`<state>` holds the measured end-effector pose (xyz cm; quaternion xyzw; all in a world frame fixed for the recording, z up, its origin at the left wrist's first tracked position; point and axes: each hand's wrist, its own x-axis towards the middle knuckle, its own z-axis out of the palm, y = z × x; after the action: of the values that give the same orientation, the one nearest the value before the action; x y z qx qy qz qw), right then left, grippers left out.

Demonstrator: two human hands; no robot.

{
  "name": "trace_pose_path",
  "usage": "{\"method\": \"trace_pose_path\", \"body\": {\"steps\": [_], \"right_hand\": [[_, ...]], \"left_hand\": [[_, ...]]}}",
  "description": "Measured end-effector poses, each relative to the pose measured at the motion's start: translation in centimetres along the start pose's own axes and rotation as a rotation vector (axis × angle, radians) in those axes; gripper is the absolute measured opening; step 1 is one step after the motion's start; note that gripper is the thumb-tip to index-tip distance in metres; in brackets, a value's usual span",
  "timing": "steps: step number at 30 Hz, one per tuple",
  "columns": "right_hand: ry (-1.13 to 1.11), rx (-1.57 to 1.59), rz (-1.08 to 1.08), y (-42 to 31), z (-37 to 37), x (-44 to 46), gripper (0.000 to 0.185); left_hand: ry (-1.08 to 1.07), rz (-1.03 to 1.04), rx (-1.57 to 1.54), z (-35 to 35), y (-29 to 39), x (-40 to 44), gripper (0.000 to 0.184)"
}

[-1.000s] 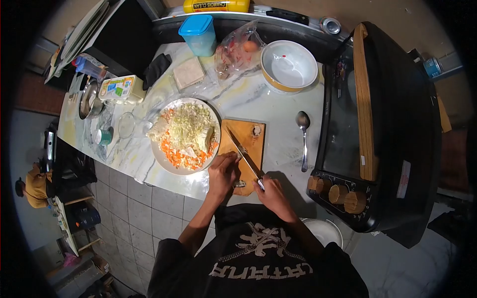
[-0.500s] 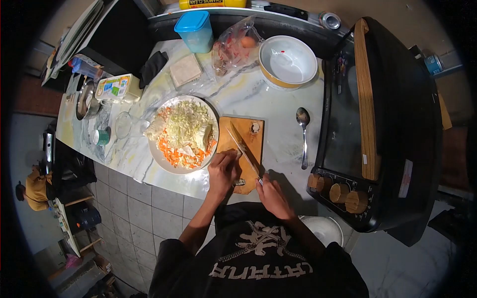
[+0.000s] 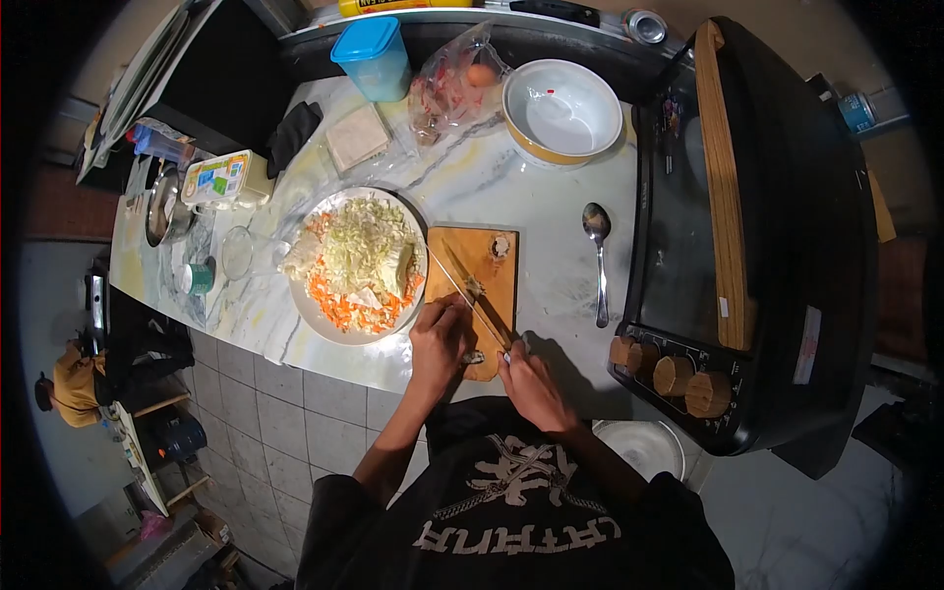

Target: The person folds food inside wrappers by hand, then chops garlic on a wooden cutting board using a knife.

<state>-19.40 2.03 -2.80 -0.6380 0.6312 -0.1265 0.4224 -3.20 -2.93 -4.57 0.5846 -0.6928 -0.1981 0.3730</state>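
My right hand [image 3: 531, 379] is wrapped round the handle of a knife [image 3: 469, 300], whose blade lies slanted over the wooden cutting board [image 3: 503, 285]. At the board's left edge my left hand [image 3: 440, 339] has its fingers bent together beside the blade; whatever they hold is hidden. Small dark bits [image 3: 475, 287] lie on the board by the blade, and a small pale round piece [image 3: 500, 246] sits at its upper right. Left of the board is a white plate [image 3: 308, 320] heaped with shredded cabbage [image 3: 359, 241] and chopped carrot [image 3: 344, 307].
A spoon [image 3: 597, 261] lies between the board and a black oven [image 3: 787, 246]. Behind are a white bowl [image 3: 562, 110], a plastic bag [image 3: 452, 88] with an egg and a blue-lidded container [image 3: 374, 59]. A person [image 3: 79, 383] is at the far left.
The knife blade has swung left toward my left hand, and its tip now reaches the board's left edge. Dark bits show on the board beside it. The view has shifted slightly.
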Motion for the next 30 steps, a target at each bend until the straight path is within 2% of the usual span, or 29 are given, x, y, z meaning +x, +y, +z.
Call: {"method": "trace_pose_path", "body": {"steps": [11,21,30], "right_hand": [[0.084,-0.159,-0.067,-0.14,0.24,-0.02,0.028],[0.042,-0.090,-0.013,0.05,0.46,0.39,0.029],[0.051,-0.091,-0.059,0.39,0.31,0.58,0.030]], "left_hand": [[-0.022,0.001,0.022,0.24,-0.49,0.11,0.019],[0.032,-0.002,0.029,0.55,-0.39,0.24,0.021],[0.069,0.026,0.022,0.91,-0.65,0.41,0.018]]}}
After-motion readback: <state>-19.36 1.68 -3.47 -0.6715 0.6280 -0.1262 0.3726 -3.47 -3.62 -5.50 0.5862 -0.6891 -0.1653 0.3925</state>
